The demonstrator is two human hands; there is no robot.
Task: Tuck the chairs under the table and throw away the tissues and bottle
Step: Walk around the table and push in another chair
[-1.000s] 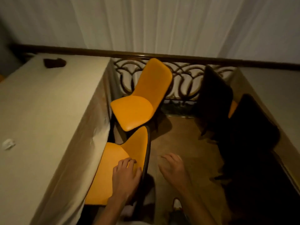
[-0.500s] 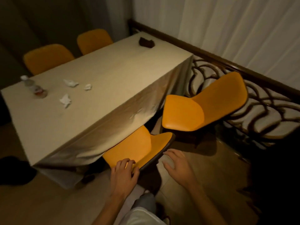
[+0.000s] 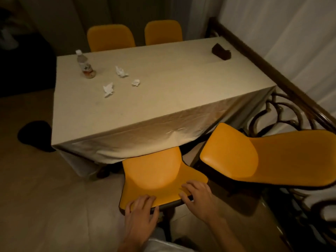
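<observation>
Both hands, left [image 3: 141,209] and right [image 3: 197,196], curl over the backrest top of the near chair [image 3: 154,171], a smooth orange shell at lower centre whose seat points up-frame under the draped table [image 3: 163,91]; bottle [image 3: 85,67] and crumpled tissues [image 3: 121,71] lie upper left.

The second chair [image 3: 269,157] is crowding the near chair's [image 3: 156,177] right side — railing [image 3: 291,91] behind it; bare floor [image 3: 60,188] is lying open on the left.
</observation>
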